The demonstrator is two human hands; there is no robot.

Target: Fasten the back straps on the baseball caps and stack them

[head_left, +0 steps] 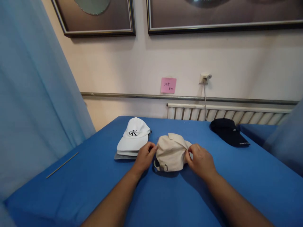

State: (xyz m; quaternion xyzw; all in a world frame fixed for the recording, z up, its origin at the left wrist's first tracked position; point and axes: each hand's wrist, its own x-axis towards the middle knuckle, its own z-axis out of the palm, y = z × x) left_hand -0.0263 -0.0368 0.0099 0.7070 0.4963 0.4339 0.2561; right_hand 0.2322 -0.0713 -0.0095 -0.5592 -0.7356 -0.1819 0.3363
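A beige baseball cap [171, 153] is between my two hands over the blue-covered bed, its back strap and buckle facing the lower left. My left hand [145, 156] pinches the cap's left side. On the right, my right hand [200, 159] has its fingers closed on the cap near the brim, which is partly hidden behind the crown and hand. Just left of it sits a stack of caps, topped by a white cap [134, 135] with black lettering; the brims of a white and a grey cap show underneath.
A black cap [228, 131] lies at the far right of the blue bed surface [99, 186]. A thin stick [62, 165] rests near the left edge. Blue curtains [35, 88] hang at the left. Behind are a radiator [248, 115], a rail and a wall socket [204, 78] with a cord.
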